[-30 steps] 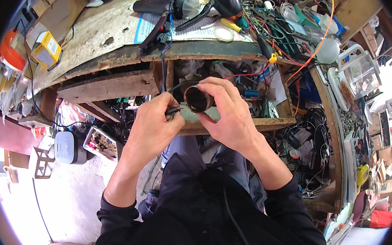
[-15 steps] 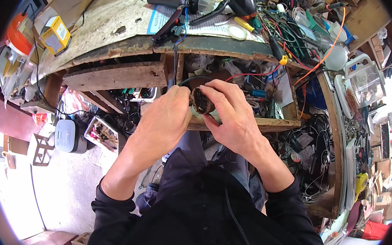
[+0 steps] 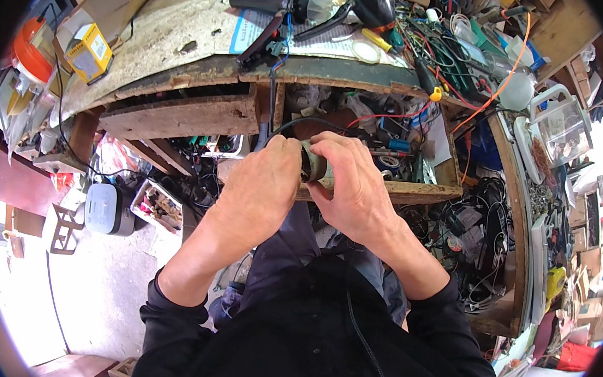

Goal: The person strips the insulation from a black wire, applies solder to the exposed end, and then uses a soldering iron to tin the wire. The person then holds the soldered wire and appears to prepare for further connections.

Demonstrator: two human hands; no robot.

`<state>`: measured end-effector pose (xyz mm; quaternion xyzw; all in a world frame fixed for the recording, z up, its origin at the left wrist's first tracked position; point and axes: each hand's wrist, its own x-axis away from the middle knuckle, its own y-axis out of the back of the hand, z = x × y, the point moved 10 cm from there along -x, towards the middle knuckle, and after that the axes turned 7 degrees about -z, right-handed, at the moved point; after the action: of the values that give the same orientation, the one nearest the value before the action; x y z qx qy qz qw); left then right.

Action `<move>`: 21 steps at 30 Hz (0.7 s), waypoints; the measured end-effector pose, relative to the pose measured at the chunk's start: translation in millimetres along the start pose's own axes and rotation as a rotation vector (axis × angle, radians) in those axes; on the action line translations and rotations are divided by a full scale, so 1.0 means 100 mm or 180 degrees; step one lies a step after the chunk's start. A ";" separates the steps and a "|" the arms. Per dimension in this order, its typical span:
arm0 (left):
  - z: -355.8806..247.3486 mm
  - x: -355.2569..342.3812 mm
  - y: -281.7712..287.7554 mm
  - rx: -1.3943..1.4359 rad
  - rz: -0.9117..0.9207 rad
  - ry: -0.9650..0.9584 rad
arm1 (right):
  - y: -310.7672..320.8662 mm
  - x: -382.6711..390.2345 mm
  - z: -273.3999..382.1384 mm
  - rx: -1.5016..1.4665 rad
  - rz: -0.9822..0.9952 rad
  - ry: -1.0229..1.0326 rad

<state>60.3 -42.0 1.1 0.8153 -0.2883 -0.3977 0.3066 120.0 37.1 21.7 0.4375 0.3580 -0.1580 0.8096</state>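
Above the open drawer [image 3: 414, 192], my hands meet around a short, dark, tube-shaped part [image 3: 313, 164] with a grey-green outer surface. My right hand [image 3: 355, 185] is closed round its right side, thumb below and fingers on top. Against its left end is my left hand [image 3: 259, 185], closed, its fingertips tucked out of sight, so what they pinch is hidden. A black cable [image 3: 310, 122] arches behind the hands. On the bench beyond lie black hair dryer housing pieces [image 3: 365, 11], a black barrel-shaped piece [image 3: 263, 0] and a dark handle piece [image 3: 259, 47] with blue wires.
Wires and small parts fill the drawer. A yellow box [image 3: 88, 53] stands at the bench's left. Screwdrivers and a tangle of wires [image 3: 447, 51] cover its right, with an orange cord [image 3: 507, 81] hanging down. Below left are a grey rounded box [image 3: 107, 209] and a small bin [image 3: 160, 206].
The tube-shaped part has turned: its open, dirty end faced me before, and now its grey-green side shows more. Both hands have moved slightly, the left one to the right.
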 end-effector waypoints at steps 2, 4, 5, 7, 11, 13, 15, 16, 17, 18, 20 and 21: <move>0.01 0.00 0.00 -0.0011 0.0045 0.0032 | -0.01 0.00 -0.01 -0.0006 0.0014 -0.0031; -0.01 0.00 0.05 -0.0001 0.0024 0.0115 | 0.02 0.00 -0.03 0.0041 -0.0007 -0.0045; -0.01 -0.01 0.07 0.0006 0.0013 0.0156 | 0.04 0.00 -0.04 0.0066 -0.0017 -0.0052; 0.00 0.00 0.09 -0.0084 -0.0011 0.0126 | 0.06 -0.01 -0.05 0.0068 -0.0045 -0.0068; 0.01 0.01 0.06 -0.0140 0.0021 0.0073 | 0.05 -0.01 -0.04 0.0019 -0.0059 -0.0047; 0.01 0.01 0.04 -0.0093 0.0032 0.0097 | 0.04 -0.01 -0.01 0.0035 -0.0061 0.0008; -0.03 0.01 0.03 -0.0129 -0.0005 -0.0072 | 0.03 -0.01 0.01 0.0044 -0.0048 0.0036; -0.06 0.00 0.02 -0.0188 -0.0046 -0.0253 | 0.02 0.00 0.01 0.0046 -0.0034 0.0036; -0.10 0.00 0.02 -0.0247 -0.0088 -0.0433 | 0.01 0.00 0.01 0.0047 -0.0019 0.0037; -0.10 0.00 0.02 -0.0234 -0.0072 -0.0424 | 0.01 0.00 0.01 0.0052 -0.0007 0.0035; -0.11 -0.01 0.01 -0.0205 -0.0040 -0.0404 | 0.00 0.00 0.01 0.0061 0.0018 0.0030; -0.07 -0.01 0.02 -0.0145 -0.0009 -0.0219 | 0.01 0.00 0.00 0.0082 0.0003 0.0012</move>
<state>65.3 -40.1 6.5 0.7943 -0.2885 -0.4324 0.3144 120.8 37.7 22.2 0.4483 0.3573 -0.1613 0.8033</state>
